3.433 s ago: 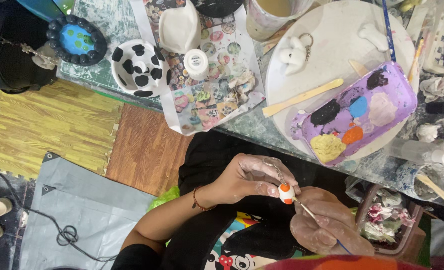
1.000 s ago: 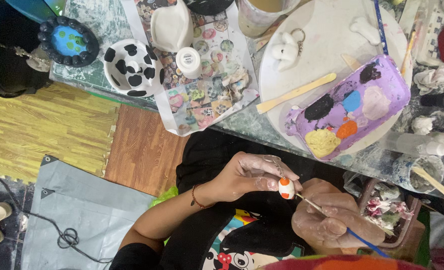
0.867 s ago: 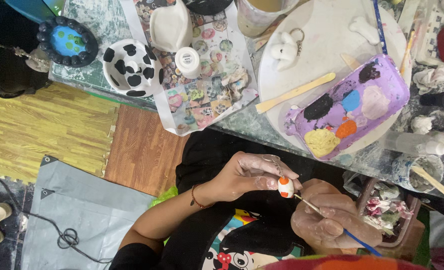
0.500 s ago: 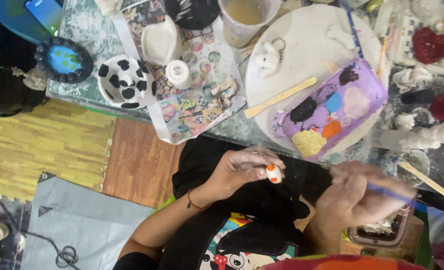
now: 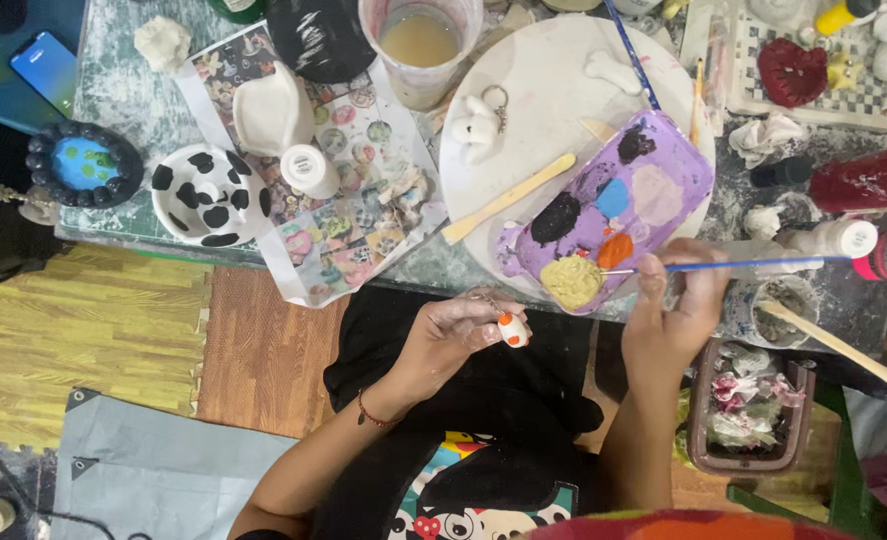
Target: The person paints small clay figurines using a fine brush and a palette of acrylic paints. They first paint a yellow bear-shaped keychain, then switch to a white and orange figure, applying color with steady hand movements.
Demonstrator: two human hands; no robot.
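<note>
**Left hand holds small figurine, right hand dips brush at palette**

Left hand [image 5: 453,335] is closed around a small white figurine with orange spots [image 5: 512,330], pinched at the fingertips, held over the person's black-clothed lap just below the counter edge [image 5: 443,270]. Bracelet on the left wrist.

Right hand [image 5: 673,310] is closed on a thin blue-handled paintbrush [image 5: 753,265], lying roughly level, handle pointing right. Brush tip sits on the purple paint palette [image 5: 603,215], right at the yellowish paint blob, near the orange one. Palette also has black, blue, pale pink and dark patches. It rests on a round white board [image 5: 533,90] on the counter.

On the white board: a flat wooden stick [image 5: 508,198] tilted, touching the palette's left side; a small white clay figure with a key ring [image 5: 478,125]; a second blue brush [image 5: 628,50] at the top.

Further left on the counter: a cup of murky water [image 5: 421,45], a printed sheet of pictures [image 5: 353,215], a white bowl with black spots [image 5: 206,193], a small white bottle [image 5: 308,168], a blue dish ringed with dark beads [image 5: 85,163].

Right side: a tub with a wooden stick [image 5: 788,310], a white bottle lying down [image 5: 833,240], a red heart piece on a chequered tray [image 5: 791,72]. A container of crumpled stained tissue [image 5: 753,420] sits just right of the right forearm.
</note>
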